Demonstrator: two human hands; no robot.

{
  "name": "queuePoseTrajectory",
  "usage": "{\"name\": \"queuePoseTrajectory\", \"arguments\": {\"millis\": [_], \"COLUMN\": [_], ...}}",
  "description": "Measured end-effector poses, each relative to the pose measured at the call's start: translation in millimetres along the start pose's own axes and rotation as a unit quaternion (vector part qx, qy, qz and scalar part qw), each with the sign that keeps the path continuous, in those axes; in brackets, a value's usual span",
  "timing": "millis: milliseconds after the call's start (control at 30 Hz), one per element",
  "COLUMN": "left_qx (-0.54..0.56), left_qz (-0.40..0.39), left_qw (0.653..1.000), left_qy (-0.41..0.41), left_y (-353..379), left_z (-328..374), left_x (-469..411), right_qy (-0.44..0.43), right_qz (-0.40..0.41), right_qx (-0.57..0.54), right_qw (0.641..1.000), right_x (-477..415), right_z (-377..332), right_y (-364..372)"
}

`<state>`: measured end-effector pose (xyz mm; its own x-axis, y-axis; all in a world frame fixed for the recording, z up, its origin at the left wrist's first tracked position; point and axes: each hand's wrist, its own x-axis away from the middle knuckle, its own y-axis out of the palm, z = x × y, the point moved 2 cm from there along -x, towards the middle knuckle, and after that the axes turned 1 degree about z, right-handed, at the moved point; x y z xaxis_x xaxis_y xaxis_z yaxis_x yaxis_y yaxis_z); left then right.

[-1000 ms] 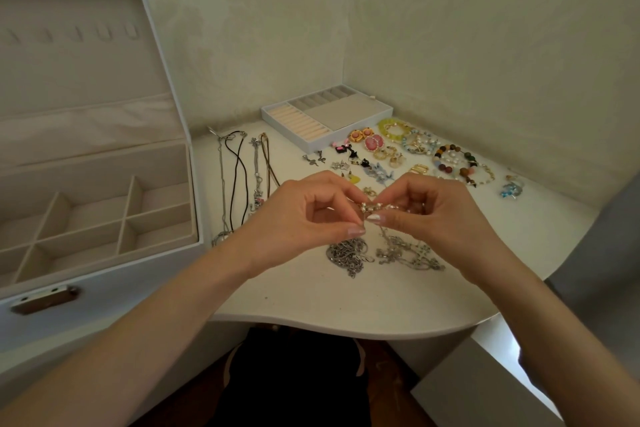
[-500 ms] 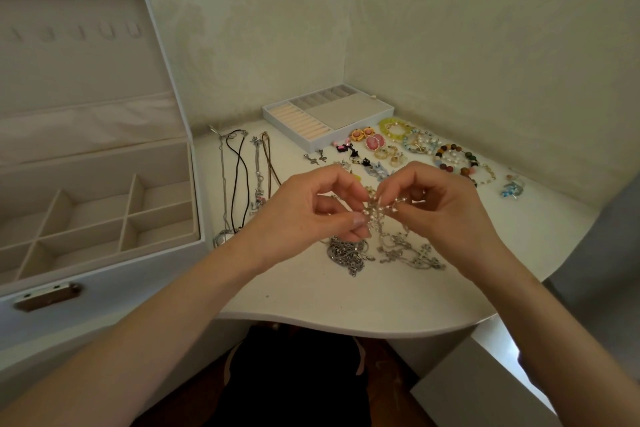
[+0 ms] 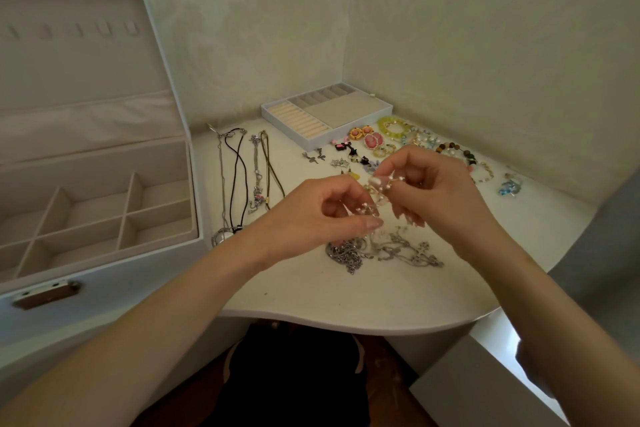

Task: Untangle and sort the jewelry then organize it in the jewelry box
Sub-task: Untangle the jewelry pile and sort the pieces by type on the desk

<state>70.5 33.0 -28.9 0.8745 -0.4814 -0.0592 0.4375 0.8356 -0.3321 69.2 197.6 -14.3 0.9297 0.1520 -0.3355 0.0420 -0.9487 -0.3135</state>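
A thin chain with small white beads (image 3: 378,196) stretches between my two hands above the table. My left hand (image 3: 322,215) pinches its lower end between thumb and fingers. My right hand (image 3: 429,191) pinches the upper end, a little higher and to the right. Below them a tangled heap of silver chains (image 3: 381,250) lies on the white table (image 3: 311,295), and the beaded chain runs down into it. The open white jewelry box (image 3: 104,218) with divided compartments stands at the left.
Several necklaces (image 3: 242,177) lie straight beside the box. A removable tray (image 3: 325,114) sits at the back. Earrings (image 3: 360,149) and beaded bracelets (image 3: 450,149) are spread at the back right, a blue piece (image 3: 510,185) furthest right. The table's curved front edge is near my arms.
My hands have drawn apart: the right one rose and moved right, the left one dropped slightly, stretching the beaded chain between them.
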Motion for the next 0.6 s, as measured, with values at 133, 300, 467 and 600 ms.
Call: {"name": "queuePoseTrajectory", "arguments": {"millis": [133,300,467,600], "left_qx": [-0.002,0.040,0.051,0.019], "left_qz": [0.038,0.074,0.073,0.043], "left_qw": [0.999,0.996,0.996,0.999], "left_qy": [0.018,0.023,0.023,0.023], "left_y": [-3,-9,-9,-7], "left_z": [0,-1,-4,-4], "left_x": [-1,-1,-2,-4], "right_qy": [0.035,0.045,0.034,0.018], "right_qz": [-0.002,-0.050,-0.096,-0.146], "right_qx": [0.027,0.051,-0.070,-0.141], "right_qw": [0.999,0.996,0.992,0.979], "right_x": [-4,-4,-5,-5], "right_z": [-1,-3,-1,-4], "right_y": [-4,-14,-19,-17]}}
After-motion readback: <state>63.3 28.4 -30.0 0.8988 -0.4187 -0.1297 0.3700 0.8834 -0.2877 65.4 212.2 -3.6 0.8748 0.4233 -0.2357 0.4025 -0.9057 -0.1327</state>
